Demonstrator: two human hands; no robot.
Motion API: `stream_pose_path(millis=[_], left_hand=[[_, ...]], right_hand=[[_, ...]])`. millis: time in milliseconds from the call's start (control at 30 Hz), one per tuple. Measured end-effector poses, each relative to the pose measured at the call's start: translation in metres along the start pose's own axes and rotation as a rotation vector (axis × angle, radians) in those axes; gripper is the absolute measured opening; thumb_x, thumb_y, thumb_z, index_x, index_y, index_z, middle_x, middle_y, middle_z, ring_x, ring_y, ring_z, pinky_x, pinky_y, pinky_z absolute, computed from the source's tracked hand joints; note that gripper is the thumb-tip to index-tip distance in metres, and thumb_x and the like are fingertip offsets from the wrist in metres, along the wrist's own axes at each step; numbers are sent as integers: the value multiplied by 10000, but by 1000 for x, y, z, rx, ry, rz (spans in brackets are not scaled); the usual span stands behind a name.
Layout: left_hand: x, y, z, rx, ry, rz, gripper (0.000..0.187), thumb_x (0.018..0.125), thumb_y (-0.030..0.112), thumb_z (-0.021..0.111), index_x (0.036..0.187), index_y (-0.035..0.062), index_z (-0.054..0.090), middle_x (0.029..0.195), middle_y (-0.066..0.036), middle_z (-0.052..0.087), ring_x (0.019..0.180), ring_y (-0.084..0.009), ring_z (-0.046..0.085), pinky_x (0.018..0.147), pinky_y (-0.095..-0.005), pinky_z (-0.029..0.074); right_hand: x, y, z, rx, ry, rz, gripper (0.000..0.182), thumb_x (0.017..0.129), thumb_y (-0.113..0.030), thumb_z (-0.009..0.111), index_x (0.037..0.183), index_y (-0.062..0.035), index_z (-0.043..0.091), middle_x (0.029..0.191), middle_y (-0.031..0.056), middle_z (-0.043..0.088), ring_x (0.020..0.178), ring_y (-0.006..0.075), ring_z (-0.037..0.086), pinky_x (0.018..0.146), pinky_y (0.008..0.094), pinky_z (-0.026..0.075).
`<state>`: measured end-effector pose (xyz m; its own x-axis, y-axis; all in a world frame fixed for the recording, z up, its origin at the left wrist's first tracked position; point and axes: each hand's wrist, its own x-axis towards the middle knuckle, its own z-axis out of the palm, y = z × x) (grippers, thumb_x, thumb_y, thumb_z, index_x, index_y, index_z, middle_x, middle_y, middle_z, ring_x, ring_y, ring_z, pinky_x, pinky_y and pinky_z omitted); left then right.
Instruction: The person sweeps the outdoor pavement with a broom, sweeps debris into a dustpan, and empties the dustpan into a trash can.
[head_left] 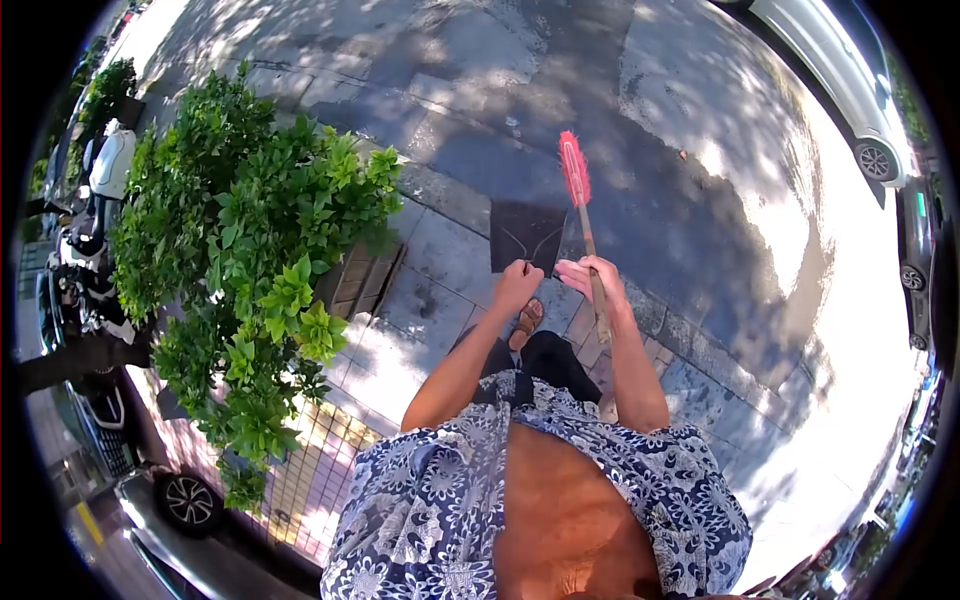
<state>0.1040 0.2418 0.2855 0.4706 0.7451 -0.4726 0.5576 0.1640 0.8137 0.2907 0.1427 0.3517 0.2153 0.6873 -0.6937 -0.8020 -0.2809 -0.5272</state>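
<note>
My left hand (516,287) is closed in a fist at the near end of thin bent wires. These run over a dark, square, flat pan (508,222) that looks like a dustpan. In my right hand (606,284) is a long-handled brush (575,170) with pinkish-red bristles, its head pointing up and away from me. The thumb side grips the wooden handle, while some fingers stretch toward my left hand. Both hands are close together in front of my body, slightly apart. Below them shows a sandalled foot (527,322).
A leafy green bush (250,210) in a wooden planter (362,275) stands to the left. The paved sidewalk meets the asphalt road (660,200) at a kerb. A white car (835,75) is at upper right; a motorbike (90,250) and a dark car (190,500) are on the left.
</note>
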Motion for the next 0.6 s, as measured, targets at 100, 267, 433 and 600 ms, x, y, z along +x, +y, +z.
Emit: stream_pose_path(millis=[100, 267, 433, 600], left_hand=[[47, 55, 27, 51, -99, 56, 328, 836, 304, 652, 927, -11, 630, 854, -154, 676, 794, -277, 648, 708, -401, 495], [127, 141, 41, 281, -361, 148, 311, 821, 242, 611, 964, -33, 629, 992, -259, 693, 964, -420, 676, 827, -479, 535], [217, 192, 18, 594, -665, 440, 302, 808, 193, 575, 968, -50, 657, 960, -275, 700, 959, -423, 687, 841, -486, 546], [329, 211, -57, 502, -785, 453, 315, 799, 197, 596, 1050, 47, 713, 965, -235, 717, 980, -400, 690, 885, -469, 538]], right_hand=[[47, -37, 0, 132, -22, 33, 258, 875, -127, 581, 1004, 93, 546, 1085, 225, 685, 991, 304, 696, 922, 379, 549], [98, -92, 19, -418, 96, -317, 194, 890, -178, 605, 833, 7, 608, 848, 82, 663, 732, 186, 618, 704, 312, 511], [177, -143, -39, 288, 94, -179, 214, 862, -166, 601, 1017, -25, 641, 934, 102, 669, 861, 235, 683, 792, 369, 548], [243, -232, -69, 417, 57, -79, 426, 814, -153, 593, 1224, -33, 590, 1025, 156, 688, 983, 315, 691, 965, 484, 499]])
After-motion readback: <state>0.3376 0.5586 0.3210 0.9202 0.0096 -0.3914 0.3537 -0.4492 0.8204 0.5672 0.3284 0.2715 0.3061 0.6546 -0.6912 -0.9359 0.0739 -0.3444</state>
